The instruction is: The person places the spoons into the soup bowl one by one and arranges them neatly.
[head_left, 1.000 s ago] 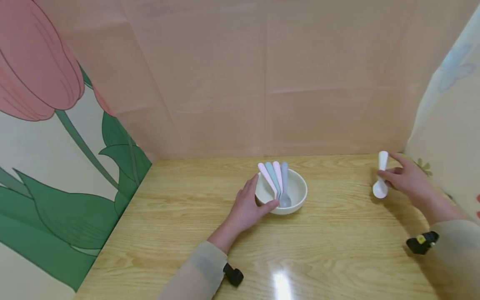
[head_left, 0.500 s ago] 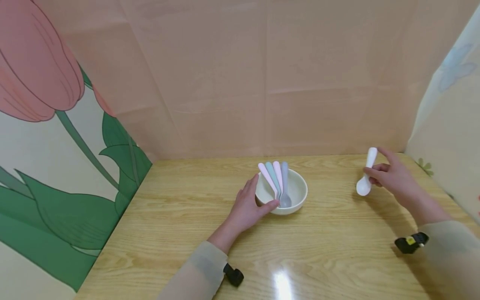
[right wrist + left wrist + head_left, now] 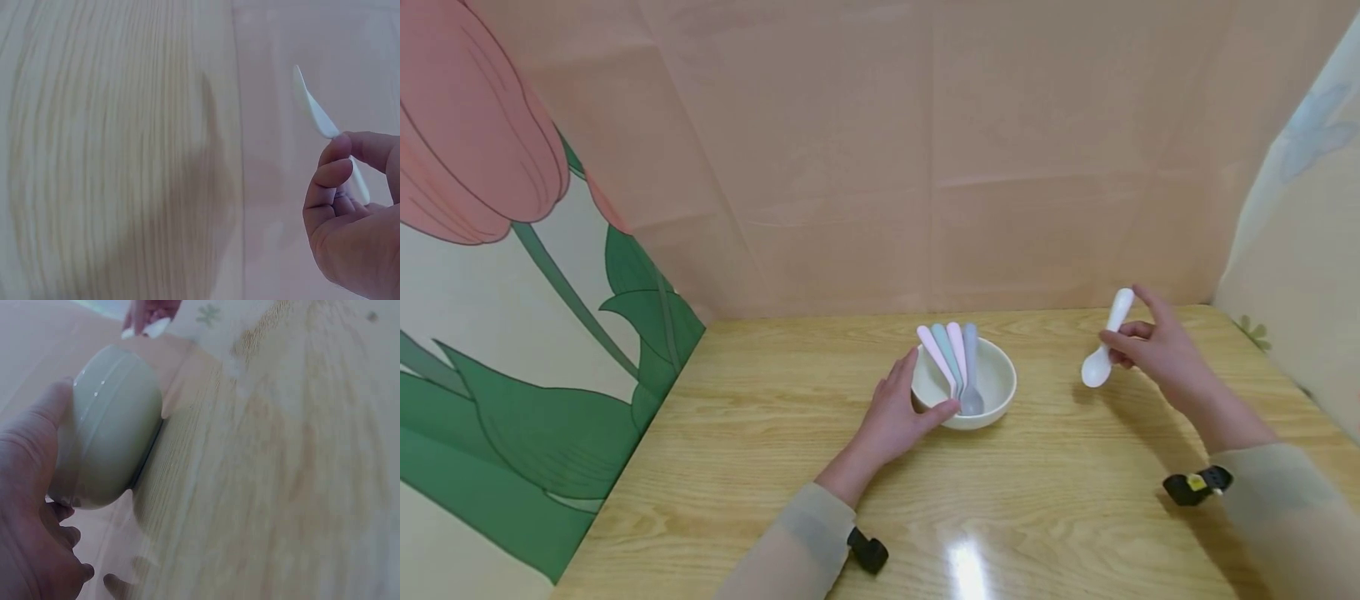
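A white bowl [image 3: 992, 385] stands mid-table with several pastel spoons [image 3: 953, 360] leaning in it, handles fanned toward the back. My left hand [image 3: 897, 410] grips the bowl's left side, thumb at the front rim; the left wrist view shows the bowl's outer wall [image 3: 109, 425] against my palm. My right hand [image 3: 1153, 350] pinches a white spoon [image 3: 1105, 350] by its handle, lifted above the table to the right of the bowl, its scoop end pointing down-left. In the right wrist view the spoon [image 3: 315, 112] sticks out beyond my curled fingers [image 3: 331, 175].
The wooden table [image 3: 775, 467] is boxed in by a pink back panel [image 3: 925, 150], a tulip-print panel [image 3: 512, 292] on the left and a pale patterned panel [image 3: 1300, 208] on the right. A glare spot [image 3: 964, 567] lies near the front edge.
My right hand has carried the white spoon up and leftward from the table's right side toward the bowl. The left hand and bowl have stayed still.
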Demonstrator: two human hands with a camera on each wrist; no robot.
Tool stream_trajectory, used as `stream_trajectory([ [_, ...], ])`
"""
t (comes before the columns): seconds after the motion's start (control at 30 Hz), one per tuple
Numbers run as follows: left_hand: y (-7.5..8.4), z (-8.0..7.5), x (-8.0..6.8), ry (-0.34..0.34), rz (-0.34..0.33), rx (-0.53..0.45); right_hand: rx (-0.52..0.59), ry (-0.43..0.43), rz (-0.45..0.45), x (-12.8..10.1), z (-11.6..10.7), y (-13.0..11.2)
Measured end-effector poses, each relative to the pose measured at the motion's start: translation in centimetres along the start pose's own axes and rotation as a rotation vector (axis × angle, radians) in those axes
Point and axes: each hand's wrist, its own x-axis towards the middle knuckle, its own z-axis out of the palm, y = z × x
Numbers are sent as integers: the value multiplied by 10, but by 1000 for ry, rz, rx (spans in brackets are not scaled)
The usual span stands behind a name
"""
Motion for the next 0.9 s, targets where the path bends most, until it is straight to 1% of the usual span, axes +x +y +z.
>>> stream_trajectory([
  [0.13,0,1,1,-3,-3,2,106,4,-1,0,9,-5],
  [0.2,-1,1,1,-3,1,5,132,7,-3,0,13,-7],
  [0.4,-2,1,1,-3,7,11,137,8,-8,2,23,-11],
  [0.57,-2,0,1,-3,8,9,181,-3,-12,2,34,-20],
  [0.9,-1,-1,1,-2,12,6,207,-21,-22,5,53,-35],
])
